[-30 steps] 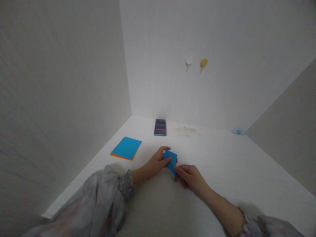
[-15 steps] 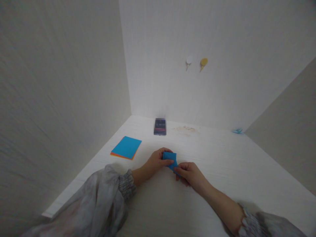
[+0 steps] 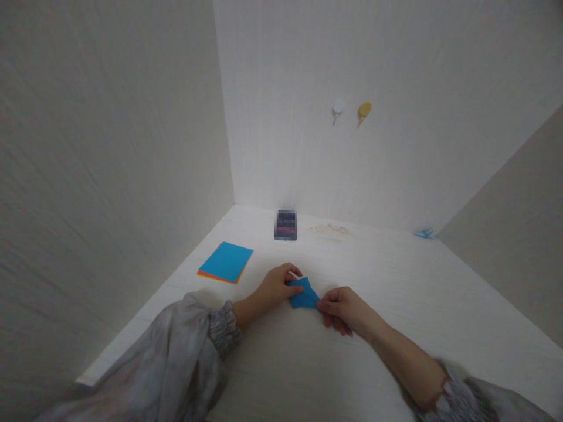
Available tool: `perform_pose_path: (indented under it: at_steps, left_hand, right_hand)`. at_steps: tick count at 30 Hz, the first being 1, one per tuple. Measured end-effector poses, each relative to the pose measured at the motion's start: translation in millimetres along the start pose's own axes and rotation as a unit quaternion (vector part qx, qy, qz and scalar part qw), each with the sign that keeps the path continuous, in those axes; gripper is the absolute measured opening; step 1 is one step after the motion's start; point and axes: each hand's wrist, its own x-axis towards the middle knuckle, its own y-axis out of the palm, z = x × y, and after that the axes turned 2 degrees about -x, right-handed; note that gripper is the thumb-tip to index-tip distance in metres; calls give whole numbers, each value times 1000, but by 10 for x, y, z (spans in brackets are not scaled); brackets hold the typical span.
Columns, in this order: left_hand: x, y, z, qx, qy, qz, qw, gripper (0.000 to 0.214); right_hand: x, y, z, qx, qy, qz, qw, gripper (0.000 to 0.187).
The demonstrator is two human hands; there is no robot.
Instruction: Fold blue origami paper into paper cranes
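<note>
A small folded piece of blue origami paper (image 3: 304,295) is held between my two hands above the white tabletop. My left hand (image 3: 281,285) grips its left side, thumb on top and fingers behind. At the lower right, my right hand (image 3: 338,306) pinches a pointed corner between thumb and forefinger, its other fingers curled below. The paper looks many-sided, with crease lines on its face. Parts of it are hidden under the left thumb and fingers.
A stack of square coloured sheets (image 3: 226,262), blue on top with orange edges beneath, lies at left. A dark pixelated object (image 3: 285,225) rests by the back wall. A light-blue folded paper piece (image 3: 424,233) sits in the far right corner. White (image 3: 338,107) and yellow hooks (image 3: 365,110) are on the wall.
The blue paper has gone from a roughly square outline to a wider, pointed one. My right hand has moved slightly right with the corner, and my left hand has shifted a little left.
</note>
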Motion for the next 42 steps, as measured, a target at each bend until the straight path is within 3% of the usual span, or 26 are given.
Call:
perform_pose_path:
  at_steps: [8,15,17,19,21,29,34,40,42]
  left_hand:
    - [-30,-68,-34,195,38,2,980,30]
    - [-55,-99,-98,328,158,-10,931,36]
    - [-64,-105,-100,357,234,65,902,27]
    - [-80,-118,-86,362,299,190,862,34]
    - [-104,-144,-70,369,306,234,846,41]
    - [-212,-300,-137,403,294,286,819,54]
    - [-216,-301,-155,383,299,280,828,56]
    - [-209,-252,-180,413,314,261,814,53]
    - [-213,-225,-194,423,322,244,811,51]
  right_hand:
    - [48,-16,12,-28,47,-7,998,27]
    - [94,13,-29,-52,57,-25,997,28]
    - [94,15,-31,-65,55,-36,996,29]
    - [93,10,-26,-79,55,-46,994,31]
    - [96,-3,-28,-89,57,-47,993,33]
    - [139,-31,-134,-82,56,-36,994,37]
    - [125,-18,-122,-96,61,-56,992,35]
    - [137,-67,-110,-100,74,-34,992,31]
    - [133,-89,-106,-106,68,-53,991,27]
